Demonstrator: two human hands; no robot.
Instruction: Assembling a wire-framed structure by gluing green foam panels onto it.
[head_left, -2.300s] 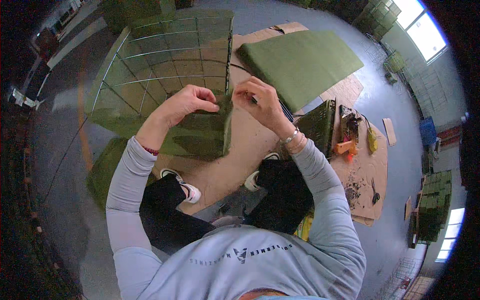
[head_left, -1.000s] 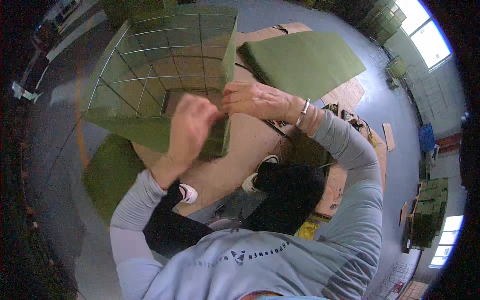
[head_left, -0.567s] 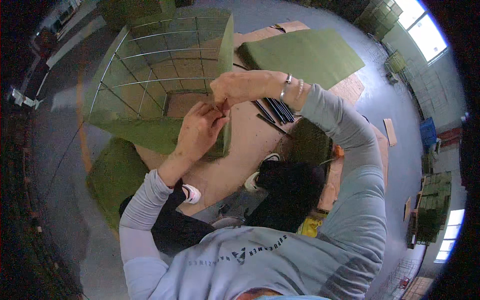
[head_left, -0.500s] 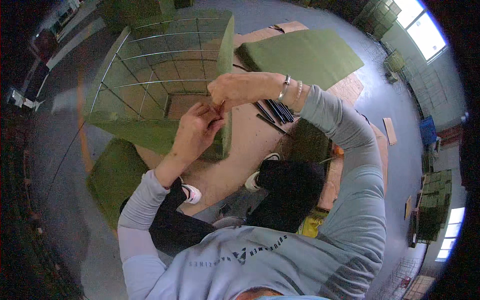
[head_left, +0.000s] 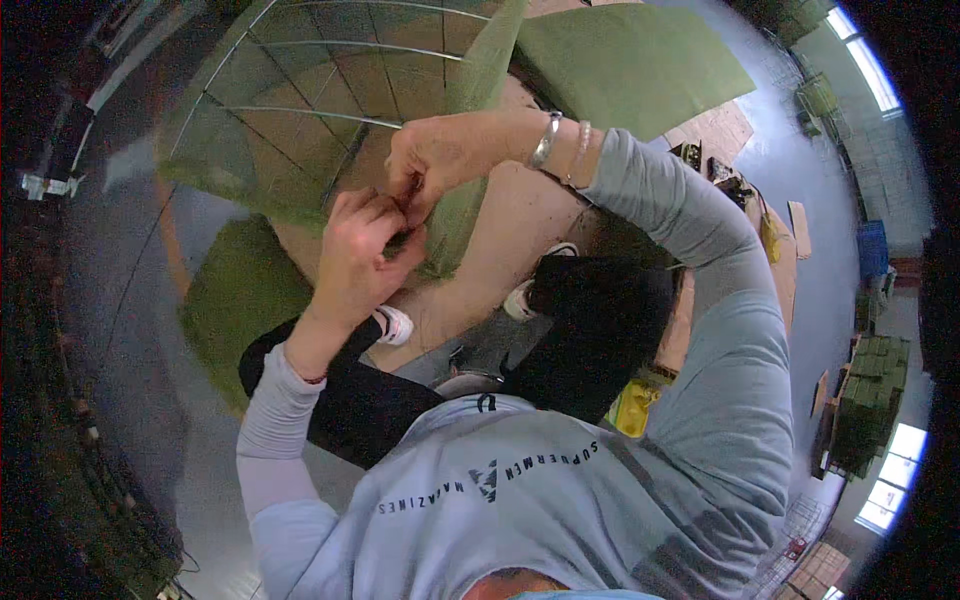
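In front of me stands a box-like frame of thin metal wire (head_left: pixel 365 45), its sides covered with green fabric (head_left: pixel 485 70). My left hand (head_left: pixel 358 250) and my right hand (head_left: pixel 450 155) meet at the frame's near right corner. Fingers of both hands are bent and pinched close together, the right hand slightly above the left. What they pinch is too small and too hidden to name. The near fabric side (head_left: pixel 235 190) runs off to the left of my left hand.
Brown cardboard (head_left: pixel 520 210) covers the floor beneath the frame. A flat green sheet (head_left: pixel 630 75) lies beyond my right arm, and another green piece (head_left: pixel 245 300) lies at left. A yellow item (head_left: pixel 633 408) sits beside my leg. Stacked green boxes (head_left: pixel 870 405) stand far right.
The view has tipped, so the frame sits higher in it. Both hands remain together at the corner; the left has turned, its fingers curling more. The black strips are now hidden behind my right arm.
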